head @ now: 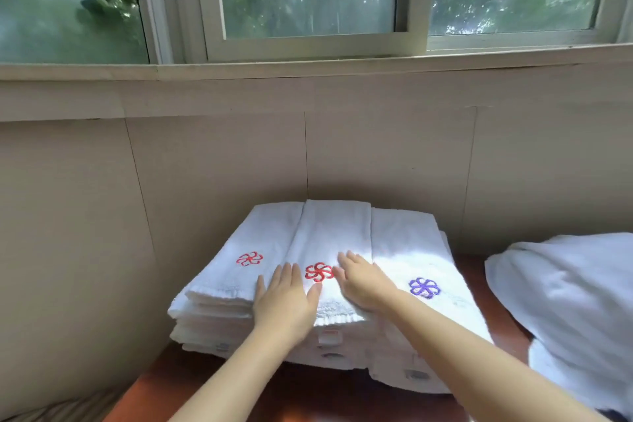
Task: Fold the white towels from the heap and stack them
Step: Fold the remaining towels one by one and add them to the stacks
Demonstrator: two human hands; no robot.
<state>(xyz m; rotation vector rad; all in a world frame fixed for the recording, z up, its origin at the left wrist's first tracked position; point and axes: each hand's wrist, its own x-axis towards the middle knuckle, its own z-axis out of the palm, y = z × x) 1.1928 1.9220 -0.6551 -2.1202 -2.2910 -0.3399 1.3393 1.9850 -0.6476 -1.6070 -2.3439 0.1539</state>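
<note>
Left hand (284, 301) and right hand (359, 281): flat, fingers straight, pressing the middle towel (330, 236) atop the stack (212, 322) on the table (493, 315). Heap (575, 291) lies at right. Risk: uneven pressure may shift the folded layers sideways.

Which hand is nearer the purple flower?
Right. The right hand lies just beside the purple flower; the left hand rests farther off, past the middle red flower.
</note>
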